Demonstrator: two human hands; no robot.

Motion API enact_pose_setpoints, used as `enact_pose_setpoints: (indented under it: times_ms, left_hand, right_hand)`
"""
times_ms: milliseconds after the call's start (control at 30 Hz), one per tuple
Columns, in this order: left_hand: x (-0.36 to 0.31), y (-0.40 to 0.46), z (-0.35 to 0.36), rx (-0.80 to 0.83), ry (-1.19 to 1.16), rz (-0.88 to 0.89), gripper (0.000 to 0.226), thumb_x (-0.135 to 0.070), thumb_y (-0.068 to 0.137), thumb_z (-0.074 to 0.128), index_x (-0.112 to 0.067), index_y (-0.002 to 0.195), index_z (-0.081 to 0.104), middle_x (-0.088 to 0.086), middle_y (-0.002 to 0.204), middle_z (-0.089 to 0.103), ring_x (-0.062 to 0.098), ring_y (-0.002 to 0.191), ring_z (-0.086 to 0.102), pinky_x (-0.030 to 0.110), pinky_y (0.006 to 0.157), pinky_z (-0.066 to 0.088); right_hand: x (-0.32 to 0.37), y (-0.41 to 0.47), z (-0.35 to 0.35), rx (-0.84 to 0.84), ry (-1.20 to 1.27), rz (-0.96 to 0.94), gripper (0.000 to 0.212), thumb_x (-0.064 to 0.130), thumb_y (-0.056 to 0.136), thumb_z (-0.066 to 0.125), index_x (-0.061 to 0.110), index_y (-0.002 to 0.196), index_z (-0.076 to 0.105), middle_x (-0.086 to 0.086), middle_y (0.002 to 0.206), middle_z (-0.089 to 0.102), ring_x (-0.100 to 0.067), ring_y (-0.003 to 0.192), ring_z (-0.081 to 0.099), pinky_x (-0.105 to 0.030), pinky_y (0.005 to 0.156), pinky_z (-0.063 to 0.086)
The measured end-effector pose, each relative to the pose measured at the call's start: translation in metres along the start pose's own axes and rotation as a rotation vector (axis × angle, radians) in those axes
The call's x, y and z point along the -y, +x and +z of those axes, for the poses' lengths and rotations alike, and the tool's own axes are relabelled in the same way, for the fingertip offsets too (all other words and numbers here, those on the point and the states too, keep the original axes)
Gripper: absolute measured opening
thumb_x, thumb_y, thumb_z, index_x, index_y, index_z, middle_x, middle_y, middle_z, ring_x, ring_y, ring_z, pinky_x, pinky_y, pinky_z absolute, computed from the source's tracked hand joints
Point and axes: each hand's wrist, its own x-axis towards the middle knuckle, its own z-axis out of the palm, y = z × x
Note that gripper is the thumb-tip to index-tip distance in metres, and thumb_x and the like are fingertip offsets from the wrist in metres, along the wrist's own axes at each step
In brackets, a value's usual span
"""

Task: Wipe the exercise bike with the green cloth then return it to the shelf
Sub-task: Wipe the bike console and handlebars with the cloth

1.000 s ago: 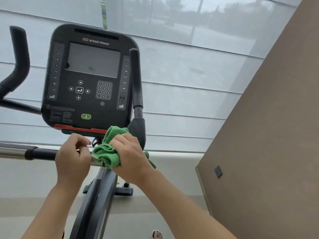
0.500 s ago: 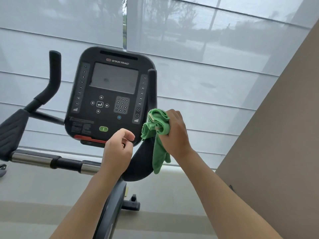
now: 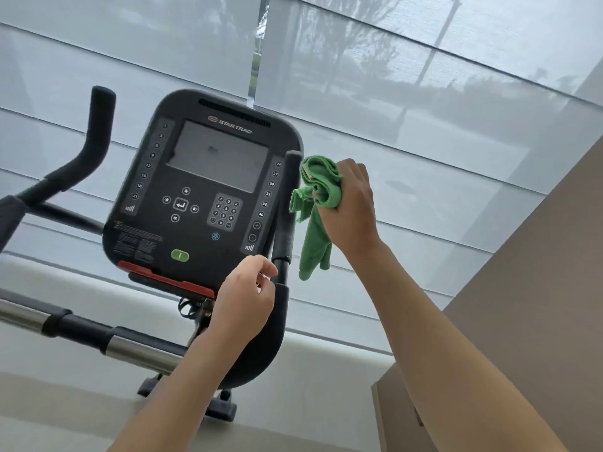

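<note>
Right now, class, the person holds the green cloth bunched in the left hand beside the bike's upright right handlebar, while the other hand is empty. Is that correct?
Not quite. The head view shows the green cloth bunched in the right hand, not the left, beside the upright right handlebar. The left hand is the empty one.

"STAR TRAC" on bike console (image 3: 208, 190)
</note>
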Motion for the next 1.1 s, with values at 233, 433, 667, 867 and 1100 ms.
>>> enact_pose_setpoints:
  times_ms: [233,433,667,867,1100]
  left_hand:
    - [0.011,-0.006,0.01,-0.042,0.147,0.09,0.025,-0.002,0.089,0.056,-0.026,0.094,0.059,-0.017,0.085,0.058,0.007,0.081,0.058,0.028,0.067,0.052]
    - [0.011,-0.006,0.012,-0.028,0.252,0.134,0.017,-0.013,0.091,0.051,-0.028,0.093,0.057,-0.018,0.082,0.055,0.004,0.068,0.055,0.02,0.056,0.05]
    - [0.012,-0.004,0.015,-0.025,0.281,0.102,0.014,-0.018,0.091,0.048,-0.029,0.094,0.054,-0.017,0.08,0.053,0.005,0.06,0.052,0.018,0.051,0.046]
    - [0.011,-0.005,0.016,-0.019,0.308,0.09,0.016,-0.024,0.093,0.039,-0.028,0.095,0.054,-0.016,0.08,0.054,0.006,0.058,0.052,0.017,0.05,0.045]
    - [0.009,-0.007,0.015,-0.022,0.309,0.074,0.017,-0.024,0.093,0.037,-0.028,0.094,0.053,-0.013,0.08,0.051,0.01,0.057,0.048,0.024,0.048,0.045]
  right_hand:
    - [-0.02,0.069,0.022,-0.077,-0.029,-0.085,0.022,0.019,0.081,0.048,0.003,0.091,0.059,-0.01,0.096,0.059,-0.024,0.092,0.046,-0.038,0.08,0.044]
    - [-0.022,0.093,0.074,0.16,-0.226,-0.125,0.04,0.038,0.082,0.058,0.011,0.111,0.067,-0.009,0.118,0.06,-0.034,0.11,0.054,-0.048,0.09,0.048]
    - [-0.017,0.109,0.097,0.409,-0.457,-0.047,0.032,0.047,0.078,0.076,0.021,0.094,0.068,0.001,0.097,0.058,-0.025,0.089,0.053,-0.034,0.069,0.043]
    - [-0.017,0.149,0.08,0.745,-0.099,0.206,0.026,0.04,0.07,0.09,0.02,0.081,0.079,0.005,0.075,0.073,-0.01,0.072,0.067,-0.022,0.062,0.053]
    - [-0.031,0.082,0.103,0.053,0.23,0.449,0.009,0.03,0.088,0.074,0.021,0.088,0.072,0.002,0.089,0.072,-0.022,0.081,0.067,-0.037,0.071,0.054]
